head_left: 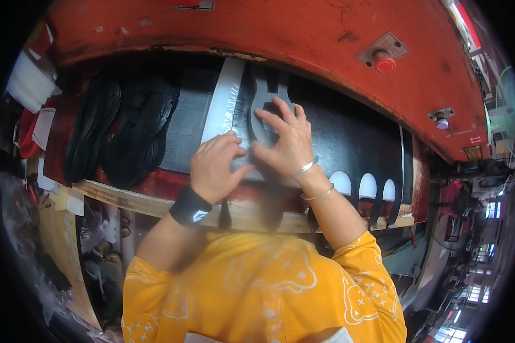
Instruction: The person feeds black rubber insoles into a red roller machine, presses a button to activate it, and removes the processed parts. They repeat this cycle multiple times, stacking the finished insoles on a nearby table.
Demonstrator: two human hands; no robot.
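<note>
While the right hand (286, 140) spreads open across the grey shaped piece (260, 98), seemingly to steady it on the black sheet (349, 128), the left hand (213, 167) rests half-open beside it, no hold evident.

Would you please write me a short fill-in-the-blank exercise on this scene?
1. The black wristband is on the person's ____ wrist.
2. The pronged flat piece at the right hand is ____ in colour.
3. The white half-round shapes near the table's front edge number ____.
4. The larger round button on the machine's panel is ____ in colour.

Missing words: left; grey; three; red.
</note>
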